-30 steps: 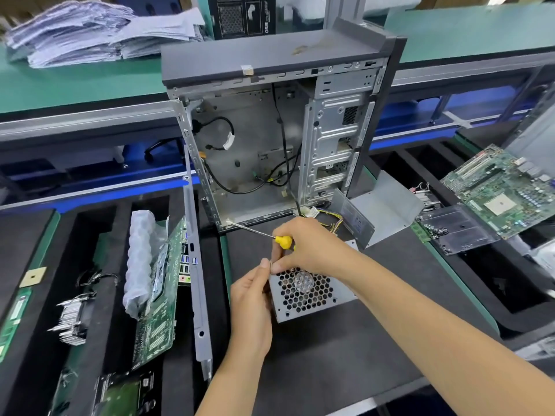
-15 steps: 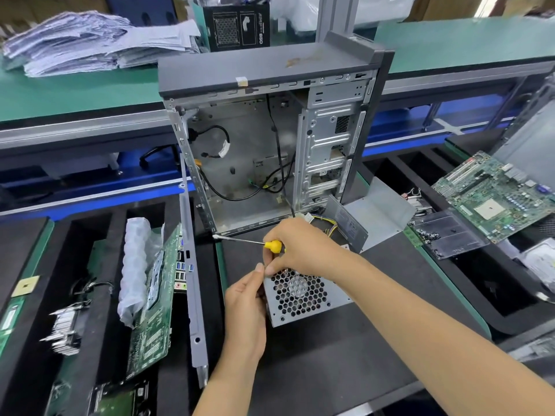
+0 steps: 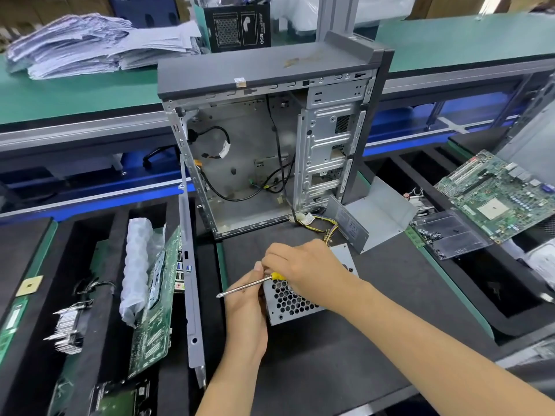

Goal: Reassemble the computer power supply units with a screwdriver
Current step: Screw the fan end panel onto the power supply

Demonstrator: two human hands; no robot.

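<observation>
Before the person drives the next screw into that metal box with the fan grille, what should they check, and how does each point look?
1. Screwdriver in right hand: ok.
2. Left hand at the power supply corner: ok.
3. Tip on a screw: not ok, the shaft points left, off the box.
4. Screw ready: cannot tell.
5. Yellow wires away from the grille: ok.

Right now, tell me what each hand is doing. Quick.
Left hand: steadies the power supply unit at its left edge; whether it grips cannot be told.
Right hand: grips the yellow-handled screwdriver.
</observation>
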